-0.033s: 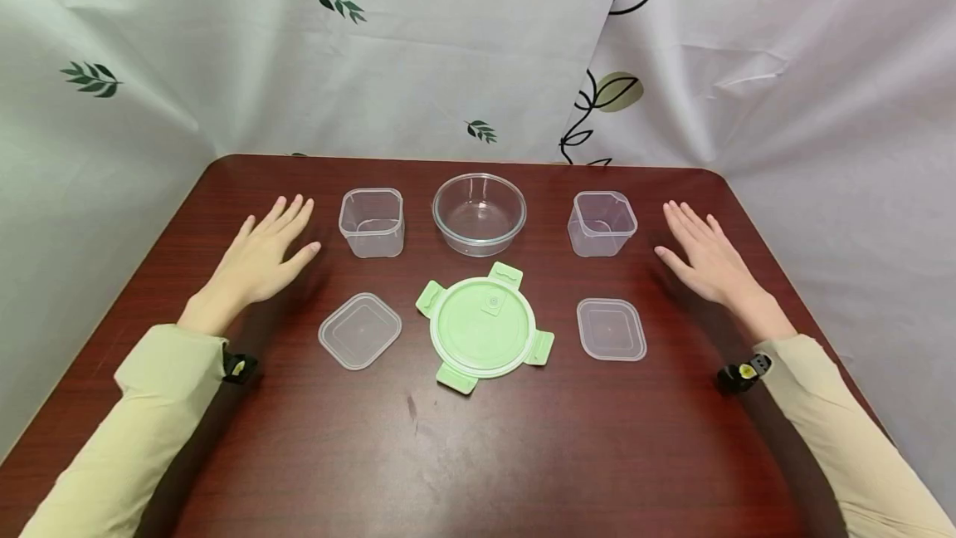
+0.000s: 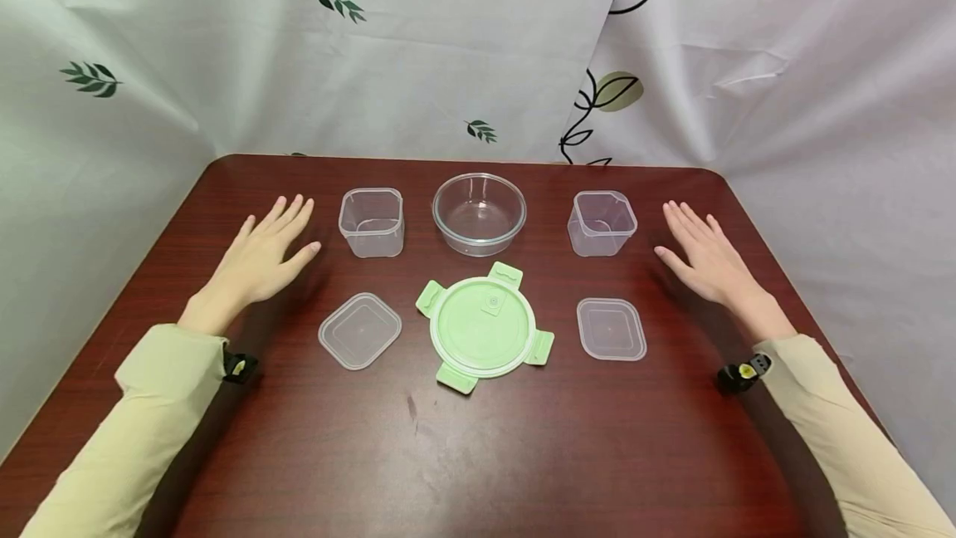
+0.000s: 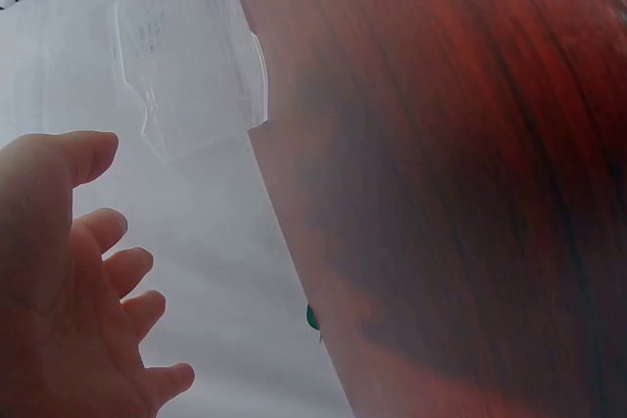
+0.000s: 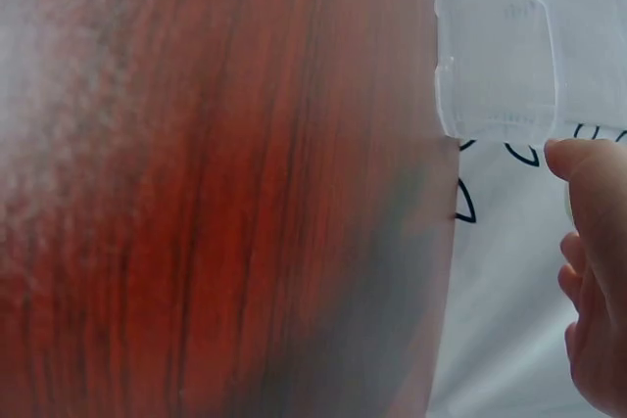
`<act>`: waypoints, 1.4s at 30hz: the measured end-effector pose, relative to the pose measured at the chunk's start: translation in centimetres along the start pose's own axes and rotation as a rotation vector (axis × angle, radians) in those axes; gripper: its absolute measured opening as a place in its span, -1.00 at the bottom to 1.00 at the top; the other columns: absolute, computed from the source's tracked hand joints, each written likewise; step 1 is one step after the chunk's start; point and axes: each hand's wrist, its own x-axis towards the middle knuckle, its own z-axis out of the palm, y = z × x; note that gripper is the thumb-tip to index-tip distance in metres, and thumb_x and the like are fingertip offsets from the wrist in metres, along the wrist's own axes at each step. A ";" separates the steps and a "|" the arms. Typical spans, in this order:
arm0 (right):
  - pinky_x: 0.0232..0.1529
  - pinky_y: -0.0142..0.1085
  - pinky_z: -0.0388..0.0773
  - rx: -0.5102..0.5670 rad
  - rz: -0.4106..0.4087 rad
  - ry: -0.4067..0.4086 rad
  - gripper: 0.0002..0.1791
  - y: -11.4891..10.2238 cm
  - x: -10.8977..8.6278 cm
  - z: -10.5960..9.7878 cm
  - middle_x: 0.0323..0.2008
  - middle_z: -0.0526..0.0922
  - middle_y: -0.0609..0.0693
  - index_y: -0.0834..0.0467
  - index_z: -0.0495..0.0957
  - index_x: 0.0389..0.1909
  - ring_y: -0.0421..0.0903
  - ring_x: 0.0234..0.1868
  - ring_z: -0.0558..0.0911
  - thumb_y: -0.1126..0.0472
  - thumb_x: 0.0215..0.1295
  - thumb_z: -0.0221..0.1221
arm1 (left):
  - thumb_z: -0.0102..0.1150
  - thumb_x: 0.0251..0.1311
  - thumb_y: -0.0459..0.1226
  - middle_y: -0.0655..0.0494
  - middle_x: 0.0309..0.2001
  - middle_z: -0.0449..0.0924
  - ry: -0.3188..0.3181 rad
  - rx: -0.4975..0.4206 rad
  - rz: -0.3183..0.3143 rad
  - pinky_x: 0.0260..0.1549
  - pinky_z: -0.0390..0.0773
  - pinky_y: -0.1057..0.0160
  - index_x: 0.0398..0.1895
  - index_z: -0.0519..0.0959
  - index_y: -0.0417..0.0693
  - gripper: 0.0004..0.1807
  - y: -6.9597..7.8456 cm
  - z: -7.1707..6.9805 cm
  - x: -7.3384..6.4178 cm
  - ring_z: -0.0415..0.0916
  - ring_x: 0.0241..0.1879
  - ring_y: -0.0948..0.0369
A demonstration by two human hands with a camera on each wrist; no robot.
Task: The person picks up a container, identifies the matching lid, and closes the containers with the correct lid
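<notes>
My left hand (image 2: 257, 264) is held palm down with its fingers spread, left of a clear square container (image 2: 372, 224). On the other side my right hand (image 2: 702, 260) has straight fingers and holds nothing, right of a second clear square container (image 2: 602, 225). Between the containers stands a round glass bowl (image 2: 480, 214). In front of it lies a round green lid (image 2: 484, 327) with clip tabs around its rim. A clear square lid (image 2: 360, 331) lies to its left, turned at an angle, and another clear lid (image 2: 611, 330) to its right.
Everything stands on a dark red-brown wooden table (image 2: 478, 455). A white curtain (image 2: 418, 48) with leaf prints hangs behind it and along both sides. Both wrists carry small black cameras, the left camera (image 2: 239, 367) and the right camera (image 2: 743, 374).
</notes>
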 end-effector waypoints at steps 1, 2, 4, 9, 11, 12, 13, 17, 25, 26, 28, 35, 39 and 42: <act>0.47 0.14 -0.21 -0.001 -0.001 0.000 -0.23 0.0 0.0 0.0 0.50 -0.02 0.25 0.25 -0.08 0.50 0.13 0.54 -0.07 -0.07 0.45 -0.08 | -0.21 0.43 0.04 -0.16 0.53 -0.16 0.001 -0.001 0.001 0.34 -0.22 -0.37 0.54 -0.13 -0.05 -0.25 0.0 0.0 0.0 -0.26 0.52 -0.13; 0.47 0.14 -0.21 0.000 -0.002 0.002 -0.23 0.0 0.0 0.0 0.50 -0.01 0.25 0.25 -0.07 0.50 0.14 0.54 -0.07 -0.07 0.45 -0.08 | -0.22 0.43 0.05 -0.17 0.53 -0.16 0.002 -0.001 0.002 0.34 -0.21 -0.37 0.54 -0.13 -0.05 -0.25 0.0 0.0 0.0 -0.25 0.52 -0.13; 0.47 0.14 -0.21 0.002 -0.003 0.002 -0.23 -0.1 0.0 0.1 0.50 -0.02 0.24 0.26 -0.05 0.49 0.15 0.53 -0.06 -0.07 0.45 -0.08 | -0.22 0.43 0.05 -0.17 0.53 -0.15 0.004 -0.001 0.003 0.34 -0.21 -0.37 0.54 -0.13 -0.06 -0.25 0.0 0.0 0.0 -0.24 0.51 -0.14; 0.47 0.14 -0.20 0.001 -0.001 0.010 -0.25 -0.4 0.0 0.0 0.49 0.02 0.25 0.24 -0.03 0.49 0.17 0.52 -0.02 -0.06 0.45 -0.07 | -0.23 0.42 0.07 -0.18 0.52 -0.12 0.017 -0.016 -0.002 0.33 -0.20 -0.37 0.54 -0.12 -0.08 -0.24 0.0 0.1 -0.1 -0.19 0.50 -0.17; 0.47 0.13 -0.20 0.002 0.000 0.021 -0.26 -0.7 0.0 0.0 0.47 0.06 0.26 0.22 -0.01 0.49 0.17 0.52 0.00 -0.05 0.44 -0.05 | -0.22 0.42 0.06 -0.20 0.52 -0.11 0.024 -0.027 -0.006 0.33 -0.18 -0.37 0.53 -0.11 -0.10 -0.24 0.0 0.2 -0.2 -0.16 0.50 -0.18; 0.46 0.14 -0.18 0.002 -0.001 0.031 -0.27 -0.9 0.0 -0.1 0.46 0.10 0.27 0.21 0.02 0.49 0.18 0.51 0.03 -0.04 0.44 -0.04 | -0.21 0.42 0.06 -0.21 0.51 -0.09 0.029 -0.032 -0.007 0.33 -0.17 -0.37 0.53 -0.09 -0.11 -0.24 0.0 0.3 -0.2 -0.14 0.49 -0.18; 0.46 0.14 -0.16 -0.001 -0.004 0.046 -0.29 -1.1 0.1 -0.1 0.45 0.14 0.27 0.21 0.06 0.47 0.19 0.49 0.06 -0.03 0.43 -0.03 | -0.19 0.42 0.05 -0.22 0.51 -0.08 0.034 -0.036 -0.007 0.33 -0.15 -0.37 0.53 -0.08 -0.12 -0.24 0.0 0.3 -0.2 -0.12 0.49 -0.19; 0.38 0.16 0.03 -0.029 -0.028 0.140 -0.39 -2.2 0.5 -0.3 0.34 0.33 0.27 0.22 0.27 0.37 0.22 0.40 0.23 0.06 0.37 0.07 | -0.17 0.41 0.02 -0.26 0.48 -0.01 0.048 -0.054 -0.002 0.32 -0.10 -0.36 0.51 -0.04 -0.19 -0.25 0.1 0.4 -0.3 -0.05 0.46 -0.22; -0.02 0.06 0.29 -0.020 -0.070 0.343 -0.59 -4.6 1.6 -1.0 0.08 0.59 0.16 0.19 0.53 0.12 0.16 0.08 0.44 0.20 0.25 0.20 | -0.11 0.40 -0.04 -0.36 0.40 0.16 0.107 -0.120 0.002 0.28 0.09 -0.29 0.46 0.07 -0.27 -0.29 0.4 0.2 -0.4 0.11 0.36 -0.29; -0.06 0.04 0.29 -0.017 -0.074 0.360 -0.61 -4.9 1.7 -1.1 0.05 0.61 0.16 0.19 0.55 0.09 0.15 0.05 0.44 0.21 0.24 0.20 | -0.10 0.40 -0.05 -0.36 0.39 0.17 0.114 -0.130 -0.001 0.27 0.11 -0.29 0.46 0.08 -0.26 -0.30 0.4 0.2 -0.3 0.13 0.35 -0.29; -0.13 0.01 0.30 -0.013 -0.084 0.389 -0.63 -5.5 2.1 -1.3 -0.01 0.63 0.15 0.20 0.57 0.05 0.14 -0.01 0.46 0.21 0.22 0.22 | -0.10 0.40 -0.05 -0.37 0.37 0.20 0.126 -0.148 -0.008 0.25 0.14 -0.30 0.46 0.10 -0.24 -0.31 0.5 0.1 -0.2 0.15 0.33 -0.30; -0.25 -0.02 0.31 0.012 -0.149 0.462 -0.68 -7.6 3.3 -1.6 -0.15 0.68 0.16 0.21 0.63 -0.06 0.13 -0.17 0.47 0.22 0.16 0.25 | -0.07 0.38 -0.06 -0.31 0.36 0.24 0.140 -0.223 -0.065 0.22 0.17 -0.30 0.46 0.14 -0.15 -0.34 1.1 -0.2 0.0 0.16 0.33 -0.26; -0.27 -0.06 0.33 0.063 -0.173 0.497 -0.73 -9.0 4.0 -1.6 -0.24 0.67 0.14 0.20 0.64 -0.12 0.09 -0.25 0.45 0.24 0.13 0.28 | -0.03 0.36 -0.15 -0.33 0.30 0.31 0.187 -0.296 -0.073 0.19 0.22 -0.27 0.42 0.20 -0.18 -0.38 1.3 -0.1 0.1 0.24 0.29 -0.22; -0.32 -0.12 0.34 0.107 -0.186 0.519 -0.75 -10.2 4.6 -1.7 -0.29 0.66 0.11 0.18 0.65 -0.15 0.02 -0.30 0.43 0.25 0.13 0.30 | 0.01 0.34 -0.19 -0.33 0.26 0.35 0.214 -0.370 -0.075 0.16 0.31 -0.23 0.39 0.24 -0.22 -0.41 1.5 -0.1 0.4 0.32 0.23 -0.20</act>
